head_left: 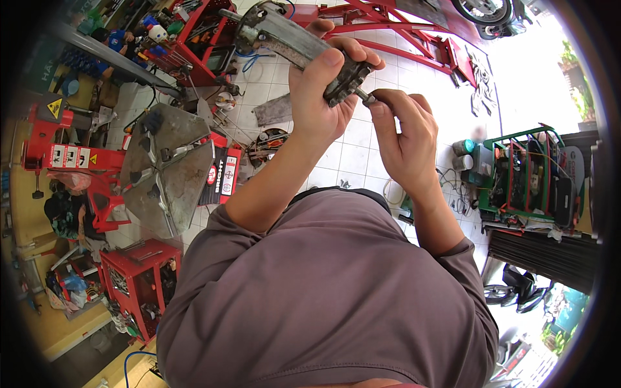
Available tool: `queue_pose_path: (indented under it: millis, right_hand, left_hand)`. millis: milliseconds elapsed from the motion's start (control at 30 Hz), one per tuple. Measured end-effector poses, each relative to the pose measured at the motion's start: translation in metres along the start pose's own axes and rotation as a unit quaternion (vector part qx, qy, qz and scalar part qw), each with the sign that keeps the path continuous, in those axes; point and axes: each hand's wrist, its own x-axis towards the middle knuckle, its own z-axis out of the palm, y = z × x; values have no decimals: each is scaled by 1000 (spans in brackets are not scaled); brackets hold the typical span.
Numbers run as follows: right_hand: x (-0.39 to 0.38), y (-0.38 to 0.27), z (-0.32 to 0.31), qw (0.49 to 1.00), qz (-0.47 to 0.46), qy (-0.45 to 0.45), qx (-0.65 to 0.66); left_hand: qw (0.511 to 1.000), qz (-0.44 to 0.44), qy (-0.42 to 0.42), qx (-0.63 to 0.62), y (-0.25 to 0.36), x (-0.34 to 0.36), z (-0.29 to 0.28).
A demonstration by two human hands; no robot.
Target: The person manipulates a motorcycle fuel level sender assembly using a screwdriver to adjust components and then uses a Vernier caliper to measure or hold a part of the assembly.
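My left hand (317, 97) is wrapped round a long grey metal part (294, 45), held up tilted at the top of the view. A round, dark flange (253, 27) forms its far left end. Toward my right hand it ends in a dark, toothed piece (346, 84). A thin metal bolt (364, 96) sticks out of that toothed end. The thumb and fingers of my right hand (406, 132) pinch the bolt's outer tip. Whether the bolt is threaded in or just inserted, I cannot tell.
To the left stands a red tyre changer with a grey turntable (184, 168). Below it is a red tool cabinet (145, 275). A red tool cart (204, 48) stands at the far left, a red lift frame (414, 35) beyond my hands. A green rack (524, 171) is at the right.
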Motion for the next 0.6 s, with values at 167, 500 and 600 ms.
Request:
queue_pose_path:
  millis: [167,500,600]
  right_hand:
    - [-4,-5,4,998,28,26,42]
    - [-7,-5,7,998,41,29,37]
    - [-6,-1,6,1000,0,13,-13]
  left_hand:
    - [999,10,-19,28,0,0,2]
    - [999,5,-5,34,0,-3,0]
    - [1000,0,2,30,2,-4,1]
